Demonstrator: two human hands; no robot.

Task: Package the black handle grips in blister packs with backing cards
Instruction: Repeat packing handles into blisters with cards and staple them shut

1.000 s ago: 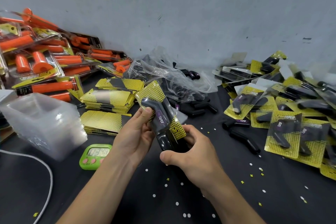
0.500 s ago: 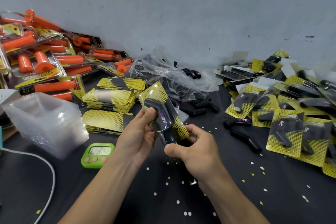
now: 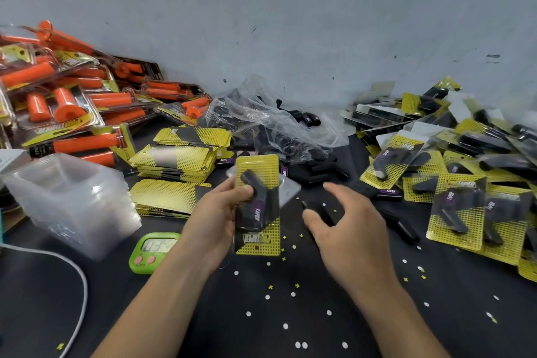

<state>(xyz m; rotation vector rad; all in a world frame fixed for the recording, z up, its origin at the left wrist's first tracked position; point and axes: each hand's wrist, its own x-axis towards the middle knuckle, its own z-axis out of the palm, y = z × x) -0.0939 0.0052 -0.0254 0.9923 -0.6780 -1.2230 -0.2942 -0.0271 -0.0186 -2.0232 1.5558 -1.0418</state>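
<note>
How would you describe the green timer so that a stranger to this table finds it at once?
Start at the stack of clear blister trays on the left of the black table. Just right of its near corner lies the green timer. It is the only green thing here, with a pale display and two pink buttons.

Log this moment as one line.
left hand: grips blister pack with yellow backing card | right hand: apart from pack, over loose black grip, hold unclear
</note>
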